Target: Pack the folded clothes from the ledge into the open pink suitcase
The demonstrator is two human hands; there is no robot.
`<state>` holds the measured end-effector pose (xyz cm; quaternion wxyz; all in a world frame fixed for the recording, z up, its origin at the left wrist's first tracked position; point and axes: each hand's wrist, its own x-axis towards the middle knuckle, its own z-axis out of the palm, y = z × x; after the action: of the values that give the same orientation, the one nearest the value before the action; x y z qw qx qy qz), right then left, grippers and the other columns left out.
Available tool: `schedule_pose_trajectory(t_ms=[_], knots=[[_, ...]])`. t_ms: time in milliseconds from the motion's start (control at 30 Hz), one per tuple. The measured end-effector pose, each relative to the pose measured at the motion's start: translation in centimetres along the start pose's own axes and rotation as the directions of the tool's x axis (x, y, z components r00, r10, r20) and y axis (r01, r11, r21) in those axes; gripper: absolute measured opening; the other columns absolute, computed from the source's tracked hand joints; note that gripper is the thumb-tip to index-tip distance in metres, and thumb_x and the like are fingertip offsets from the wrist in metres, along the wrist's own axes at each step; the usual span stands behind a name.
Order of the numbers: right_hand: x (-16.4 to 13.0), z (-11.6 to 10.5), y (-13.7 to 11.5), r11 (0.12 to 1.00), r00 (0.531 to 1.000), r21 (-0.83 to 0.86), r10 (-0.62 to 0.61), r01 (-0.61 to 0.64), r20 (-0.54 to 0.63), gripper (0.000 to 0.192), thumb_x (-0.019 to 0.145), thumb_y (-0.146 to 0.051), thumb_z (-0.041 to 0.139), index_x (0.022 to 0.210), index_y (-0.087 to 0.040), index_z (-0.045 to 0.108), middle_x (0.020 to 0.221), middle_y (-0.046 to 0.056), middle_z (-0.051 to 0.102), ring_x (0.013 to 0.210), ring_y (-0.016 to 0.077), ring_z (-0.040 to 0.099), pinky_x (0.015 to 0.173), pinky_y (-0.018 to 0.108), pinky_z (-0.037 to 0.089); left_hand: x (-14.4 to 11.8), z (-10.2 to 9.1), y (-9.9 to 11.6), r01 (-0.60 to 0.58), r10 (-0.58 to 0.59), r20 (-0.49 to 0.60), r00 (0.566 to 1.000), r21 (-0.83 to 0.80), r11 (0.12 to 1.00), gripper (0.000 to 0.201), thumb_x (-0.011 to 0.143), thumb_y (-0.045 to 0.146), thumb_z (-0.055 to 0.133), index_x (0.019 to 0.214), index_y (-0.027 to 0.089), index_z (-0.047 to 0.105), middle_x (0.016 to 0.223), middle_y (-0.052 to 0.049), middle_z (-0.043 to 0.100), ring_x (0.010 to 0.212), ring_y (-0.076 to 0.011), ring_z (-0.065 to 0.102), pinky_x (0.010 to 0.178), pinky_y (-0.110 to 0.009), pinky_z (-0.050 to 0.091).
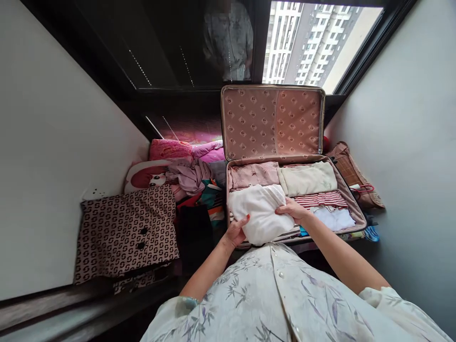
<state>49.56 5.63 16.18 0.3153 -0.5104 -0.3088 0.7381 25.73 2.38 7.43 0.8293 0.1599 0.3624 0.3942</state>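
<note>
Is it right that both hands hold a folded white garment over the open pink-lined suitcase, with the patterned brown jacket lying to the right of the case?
Not quite. The head view shows the patterned brown jacket lying left of the open pink-lined suitcase, not right. The left hand and right hand do hold the folded white garment over it.

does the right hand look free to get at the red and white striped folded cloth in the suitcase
Probably yes: the right hand rests on the white folded garment, and the red and white striped folded cloth lies uncovered right beside it.

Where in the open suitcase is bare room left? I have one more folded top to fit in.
None: the suitcase floor is covered. Pink garment and cream garment fill the back, striped garment the right, and the white garment under left hand and right hand the front-left.
</note>
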Motion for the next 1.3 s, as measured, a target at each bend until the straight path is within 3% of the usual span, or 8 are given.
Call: schedule_pose_trajectory(t_ms=[233,567,667,767,833,1000,1167,1300], knots=[[-0.7,-7.3,0.4,0.998,0.983,0.043,-0.032,0.041,-0.181,0.055,0.041,-0.020,0.087,0.092,-0.021,0.068,0.080,0.002,0.077,0.068,0.0210,0.069,0.063,0.032,0.056,6.1,4.6,-0.8,0.077,-0.073,-0.040,0.997,0.106,0.991,0.046,0.058,0.025,0.093,0.098,0.011,0.075,0.096,-0.013,0.079,0.088,-0.0259,0.074,0.081,-0.037,0.061],[1.1,-24.5,-4.5,0.933,0.873,-0.177,-0.355,0.312,-0.335,0.066,0.057,-0.037,0.084,0.117,-0.021,0.065,0.115,0.010,0.077,0.094,0.0247,0.071,0.079,0.032,0.057,21.9,19.1,-0.3,-0.126,0.183,-0.059,0.981,0.521,0.844,0.052,0.068,0.020,0.080,0.119,0.015,0.068,0.112,-0.014,0.076,0.102,-0.0293,0.072,0.091,-0.041,0.057],[3.2,-29.7,-3.0,0.909,0.822,-0.379,-0.344,0.172,-0.454,0.067,0.062,-0.038,0.079,0.123,-0.018,0.061,0.124,0.014,0.072,0.111,0.0295,0.068,0.094,0.038,0.054,25.1,20.1,-3.3,-0.005,0.368,-0.276,0.888,0.795,0.607,0.065,0.069,0.017,0.076,0.133,0.017,0.060,0.128,-0.017,0.069,0.123,-0.0339,0.064,0.106,-0.045,0.049],[4.8,-33.4,-0.6,0.834,0.650,-0.536,-0.336,-0.130,-0.681,0.059,0.072,-0.037,0.072,0.124,-0.012,0.059,0.132,0.024,0.066,0.129,0.0368,0.058,0.110,0.045,0.044,26.3,19.2,-6.4,0.298,0.547,-0.438,0.714,0.896,0.329,0.076,0.073,0.027,0.078,0.143,0.018,0.049,0.148,-0.022,0.052,0.144,-0.0386,0.046,0.120,-0.050,0.034],[5.6,-34.9,0.8,0.786,0.570,-0.560,-0.341,-0.263,-0.747,0.056,0.079,-0.038,0.066,0.127,-0.010,0.058,0.133,0.027,0.064,0.132,0.0388,0.056,0.113,0.047,0.040,26.5,18.4,-7.7,0.364,0.583,-0.439,0.684,0.898,0.249,0.082,0.075,0.034,0.079,0.147,0.018,0.043,0.155,-0.024,0.045,0.151,-0.0383,0.037,0.123,-0.049,0.029],[7.5,-35.8,1.2,0.778,0.558,-0.543,-0.311,-0.316,-0.770,0.064,0.080,-0.044,0.067,0.133,-0.011,0.057,0.127,0.027,0.068,0.120,0.0399,0.063,0.099,0.046,0.047,27.5,18.0,-7.7,0.314,0.445,-0.539,0.715,0.816,0.485,0.083,0.065,0.028,0.087,0.138,0.014,0.050,0.146,-0.024,0.055,0.145,-0.0371,0.047,0.115,-0.045,0.040],[8.3,-35.9,-1.3,0.808,0.643,-0.544,-0.295,-0.227,-0.706,0.034,0.075,-0.033,0.064,0.103,-0.016,0.071,0.092,0.016,0.076,0.087,0.0316,0.071,0.075,0.035,0.048,28.2,18.5,-7.7,0.247,0.346,-0.557,0.755,0.731,0.636,0.059,0.060,0.026,0.088,0.114,0.015,0.066,0.115,-0.018,0.074,0.121,-0.0358,0.067,0.092,-0.041,0.056],[8.8,-32.6,-2.8,0.639,0.765,-0.764,-0.534,0.086,-0.360,0.030,0.078,-0.019,0.052,0.102,-0.016,0.071,0.090,0.010,0.075,0.083,0.0246,0.069,0.079,0.032,0.048,28.4,19.4,-8.9,0.136,0.288,-0.505,0.814,0.646,0.751,0.043,0.069,0.026,0.083,0.109,0.015,0.069,0.106,-0.014,0.077,0.105,-0.0284,0.073,0.085,-0.035,0.058]])
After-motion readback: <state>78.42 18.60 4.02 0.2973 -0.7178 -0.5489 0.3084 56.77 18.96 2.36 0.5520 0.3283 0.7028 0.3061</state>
